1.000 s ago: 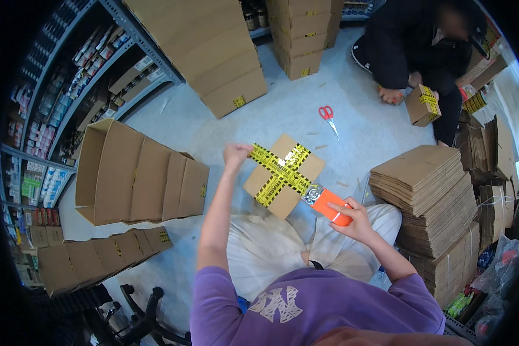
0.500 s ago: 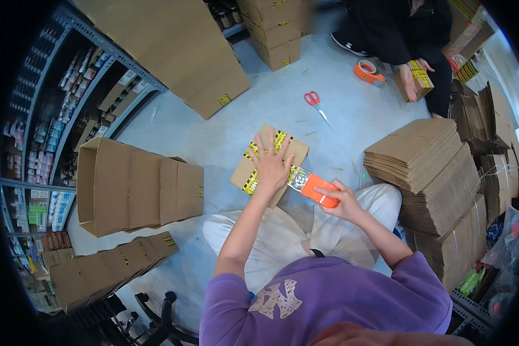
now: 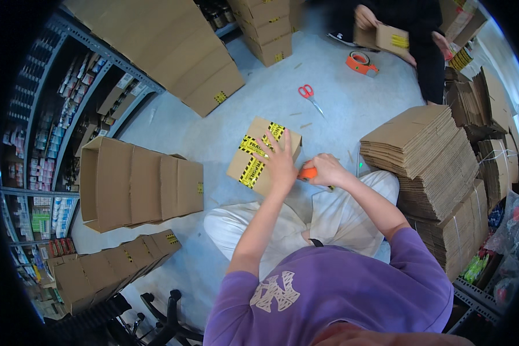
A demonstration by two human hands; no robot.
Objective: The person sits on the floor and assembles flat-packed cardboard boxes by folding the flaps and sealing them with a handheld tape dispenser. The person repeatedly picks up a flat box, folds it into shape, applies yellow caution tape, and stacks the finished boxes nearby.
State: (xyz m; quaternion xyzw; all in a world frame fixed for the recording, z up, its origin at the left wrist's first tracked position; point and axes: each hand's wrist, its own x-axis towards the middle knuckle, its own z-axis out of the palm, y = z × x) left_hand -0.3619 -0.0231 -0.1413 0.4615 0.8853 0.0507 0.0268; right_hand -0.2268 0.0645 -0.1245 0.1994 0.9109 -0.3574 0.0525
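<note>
In front of my crossed legs a cardboard box (image 3: 258, 128) sits on the floor, crossed by strips of yellow and black tape. My left hand (image 3: 278, 163) lies on its top with the fingers spread, pressing down near the taped strips. Beside the box's right side, my right hand (image 3: 327, 170) is wrapped round an orange tape dispenser (image 3: 308, 173). Most of the dispenser is hidden behind that hand, so I cannot tell whether it touches the box.
Red-handled scissors (image 3: 310, 99) and another orange tape dispenser (image 3: 361, 63) lie beyond the box. Flattened cardboard (image 3: 412, 141) is stacked at right. Nested open boxes (image 3: 141, 184) stand at left near loaded shelves (image 3: 63, 132). A co-worker's hand (image 3: 367, 17) holds a small box.
My right hand has turned and brought the dispenser down by the box's right side. My left hand stays spread on top. The co-worker has lifted and turned their box.
</note>
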